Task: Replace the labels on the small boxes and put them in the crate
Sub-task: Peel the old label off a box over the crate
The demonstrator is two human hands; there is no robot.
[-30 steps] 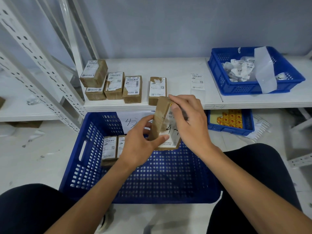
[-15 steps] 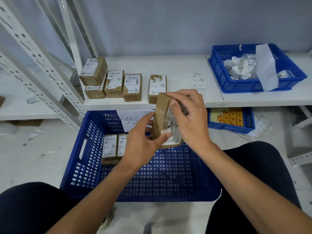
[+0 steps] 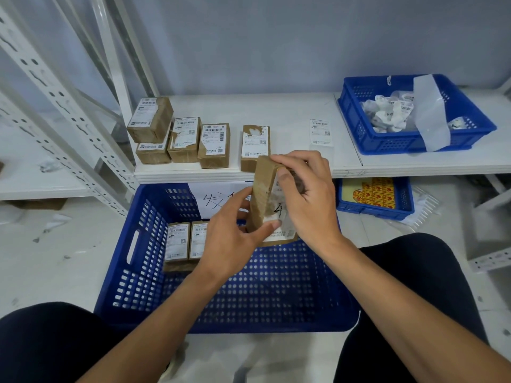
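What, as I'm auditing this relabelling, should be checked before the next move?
1. Small brown cardboard box gripped by left hand and right hand: ok.
2. Its face bare for relabelling: not ok, a white label covers it.
3. Loose white label ready on the white shelf: ok.
4. Room in the big blue perforated plastic crate: ok, two labelled boxes at its left.
5. Adhesive residue: cannot tell.

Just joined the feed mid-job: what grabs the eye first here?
Dead centre, the left hand and right hand grip a small brown box, on end, over the big blue crate, where two labelled boxes already sit at its far left. Behind, five boxes wait on the white shelf, with a loose label and a smaller blue basket of crumpled white scraps to their right.
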